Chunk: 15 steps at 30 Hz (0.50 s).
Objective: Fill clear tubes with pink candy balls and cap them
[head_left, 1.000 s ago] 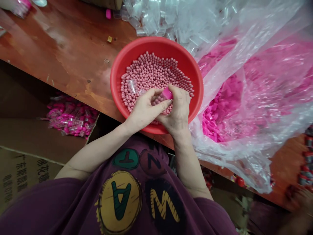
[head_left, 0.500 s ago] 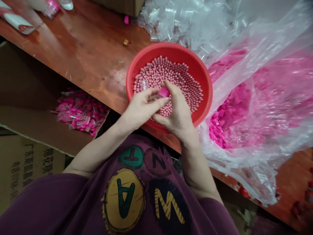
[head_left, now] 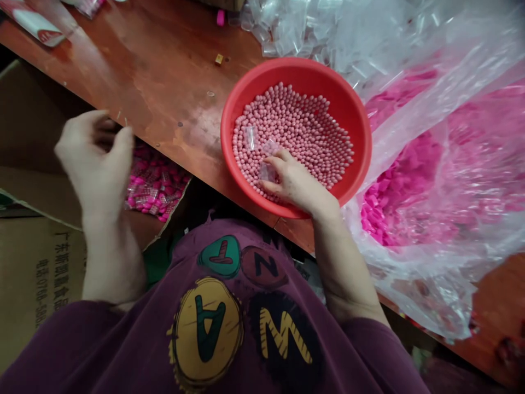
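A red bowl (head_left: 228,112) holding several small pink balls (head_left: 305,131) sits at the near edge of the wooden table (head_left: 156,71). My right hand (head_left: 295,183) rests inside the bowl, fingers curled on a small clear tube (head_left: 267,171) lying on the balls. Two more clear tubes (head_left: 250,137) lie on the balls just beyond it. My left hand (head_left: 96,158) hangs out to the left, below the table edge, over a cardboard box of pink-capped filled tubes (head_left: 153,183). It is blurred, with thumb and fingers apart and nothing seen in them.
A large clear plastic bag of bright pink caps (head_left: 394,186) spreads over the table's right side. A heap of empty clear tubes (head_left: 295,27) lies behind the bowl. A printed cardboard carton (head_left: 36,257) stands at lower left. A loose pink cap (head_left: 220,17) lies at the far edge.
My hands, together over the bowl on a pink-capped tube, have parted. The left swung out left over the box and no longer shows the tube; the right dropped onto a clear tube in the bowl.
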Each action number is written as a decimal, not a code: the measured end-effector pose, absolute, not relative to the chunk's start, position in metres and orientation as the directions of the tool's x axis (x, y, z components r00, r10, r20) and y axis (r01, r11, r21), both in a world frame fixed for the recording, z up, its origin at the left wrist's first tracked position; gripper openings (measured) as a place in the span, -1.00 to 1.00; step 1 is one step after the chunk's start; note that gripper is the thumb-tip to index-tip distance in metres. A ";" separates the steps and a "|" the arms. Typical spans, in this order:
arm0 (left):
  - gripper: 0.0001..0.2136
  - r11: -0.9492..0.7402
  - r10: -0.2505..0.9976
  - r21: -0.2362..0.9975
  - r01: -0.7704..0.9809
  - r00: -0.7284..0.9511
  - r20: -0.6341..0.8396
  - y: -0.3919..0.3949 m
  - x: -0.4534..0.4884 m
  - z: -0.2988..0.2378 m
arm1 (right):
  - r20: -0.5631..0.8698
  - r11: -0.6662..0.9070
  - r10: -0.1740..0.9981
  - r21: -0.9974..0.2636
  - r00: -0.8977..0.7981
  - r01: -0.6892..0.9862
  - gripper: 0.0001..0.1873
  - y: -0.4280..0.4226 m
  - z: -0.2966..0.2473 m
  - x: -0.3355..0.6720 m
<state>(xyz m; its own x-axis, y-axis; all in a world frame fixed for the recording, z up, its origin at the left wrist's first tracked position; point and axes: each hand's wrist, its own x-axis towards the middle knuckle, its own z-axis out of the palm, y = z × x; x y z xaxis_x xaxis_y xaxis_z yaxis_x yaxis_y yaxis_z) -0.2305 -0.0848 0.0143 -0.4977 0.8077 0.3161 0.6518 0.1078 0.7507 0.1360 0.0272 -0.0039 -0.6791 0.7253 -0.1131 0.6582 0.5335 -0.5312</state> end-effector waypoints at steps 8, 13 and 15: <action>-0.77 -0.448 0.879 0.824 0.347 0.340 0.335 0.001 -0.065 0.027 | 0.022 0.140 0.893 -0.963 -0.450 0.230 -0.34 0.023 0.001 0.165; -0.72 -0.410 0.892 0.860 0.305 0.330 0.308 0.009 -0.027 0.015 | -0.099 -0.081 0.959 -0.994 -0.264 0.076 -0.44 0.004 -0.002 0.175; -0.70 -0.460 0.874 0.813 0.357 0.344 0.343 0.008 -0.017 0.016 | -0.029 0.001 0.982 -0.987 -0.185 0.159 -0.49 0.000 -0.006 0.174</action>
